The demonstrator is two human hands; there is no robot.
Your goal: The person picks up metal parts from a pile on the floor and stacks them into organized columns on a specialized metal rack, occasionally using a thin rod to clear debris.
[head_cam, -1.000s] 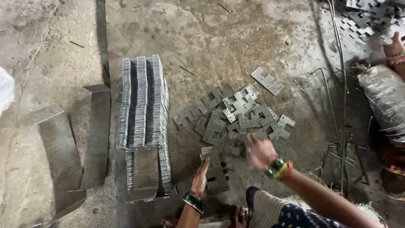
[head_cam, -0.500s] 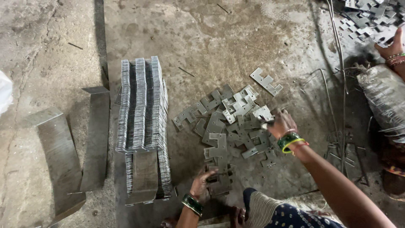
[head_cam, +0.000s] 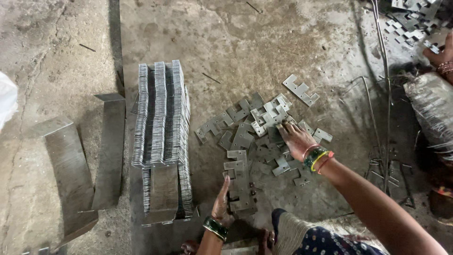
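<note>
Progress, as I read it: most of the work looks done. The big stacked block of plates (head_cam: 163, 118) stands on edge in tight rows on the concrete floor (head_cam: 236, 42), far larger than what's loose. The small stack (head_cam: 239, 182) in front of me is only a few plates deep. Left to gather: the scattered pile of loose plates (head_cam: 257, 127) plus one stray plate (head_cam: 300, 89) lying apart, up and right of the pile.

Left hand (head_cam: 222, 205): fingers straight and together, pressed flat against the small stack's left edge, squaring it, not gripping. Right hand (head_cam: 295, 139): palm down on the loose pile, fingers spread over the plates; I can't tell if it's closed on one yet.

Materials: flat stamped sheet steel, dull grey, notched comb-like outline, all the same cut. Stacked edges show bright fine lines. Two bent steel strips (head_cam: 85, 160) lie left, smooth and matte. Floor is rough, stained, gritty.
</note>
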